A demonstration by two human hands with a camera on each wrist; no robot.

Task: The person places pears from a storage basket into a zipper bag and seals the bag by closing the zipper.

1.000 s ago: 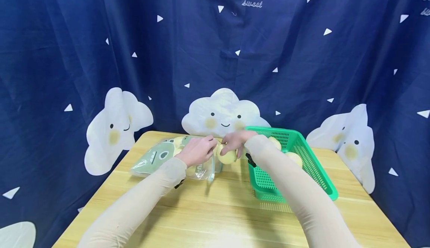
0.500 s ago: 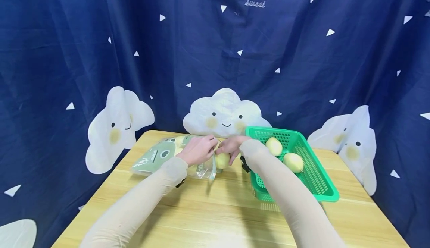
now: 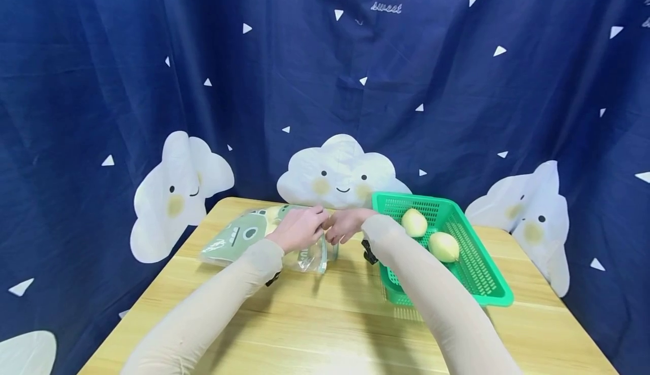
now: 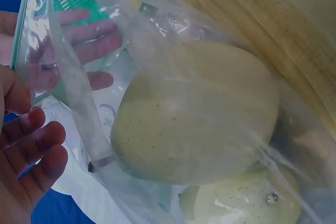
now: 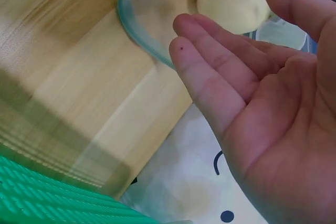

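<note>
A clear zip bag point(image 3: 228, 245) with a green printed pattern lies on its side on the table, its mouth facing right. My left hand point(image 3: 301, 228) pinches the upper edge of that mouth. In the left wrist view, a big pale-yellow pear point(image 4: 194, 114) shows through the plastic, with another pear point(image 4: 247, 198) below it. My right hand point(image 5: 252, 87) is at the bag's opening, fingers extended and palm bare. Just past its fingertips lies a pear point(image 5: 231, 3) inside the bag.
To the right stands a green plastic basket point(image 3: 497, 293) holding a pear point(image 3: 413, 223) at the back and another pear point(image 3: 444, 247) nearer. The wooden table point(image 3: 325, 318) reaches back to a blue curtain point(image 3: 304, 53) with white clouds.
My right hand has moved left with a pear to the bag's mouth and let it go inside. The left hand has kept its grip on the bag's edge.
</note>
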